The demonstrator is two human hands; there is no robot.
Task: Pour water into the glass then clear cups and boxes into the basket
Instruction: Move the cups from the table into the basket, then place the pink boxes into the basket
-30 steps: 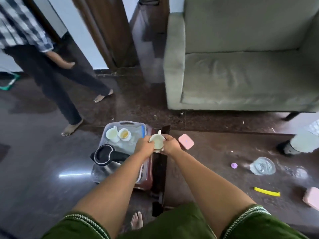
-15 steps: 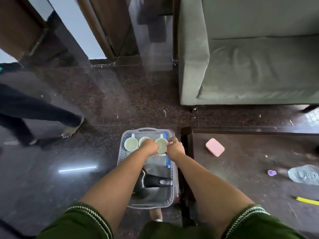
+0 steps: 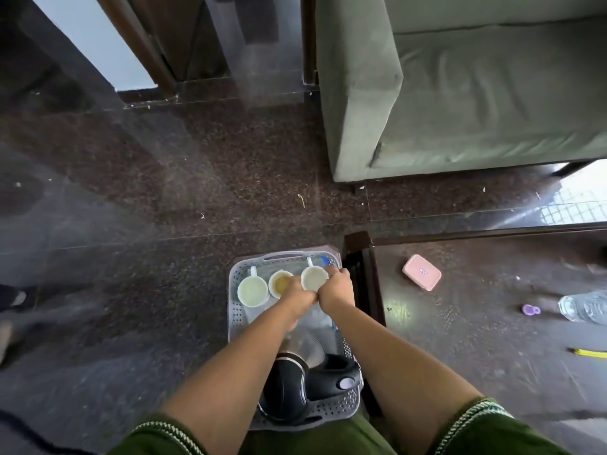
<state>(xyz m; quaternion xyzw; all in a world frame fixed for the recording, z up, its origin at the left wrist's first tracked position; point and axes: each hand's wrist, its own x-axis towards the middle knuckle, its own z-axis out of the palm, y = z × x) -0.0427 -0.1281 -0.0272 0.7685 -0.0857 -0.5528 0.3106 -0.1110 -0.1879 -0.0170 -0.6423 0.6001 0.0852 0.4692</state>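
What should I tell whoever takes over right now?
Left hand and right hand: both on the third cup, lowering it into the basket.
In the basket: two other cups and the kettle.
Left on the table: pink box, bottle, purple cap.
Next: release the cup, then fetch the pink box.

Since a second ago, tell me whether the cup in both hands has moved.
Yes. The cup, then at the table corner, now sits inside the basket beside the other two cups, left hand and right hand on it.
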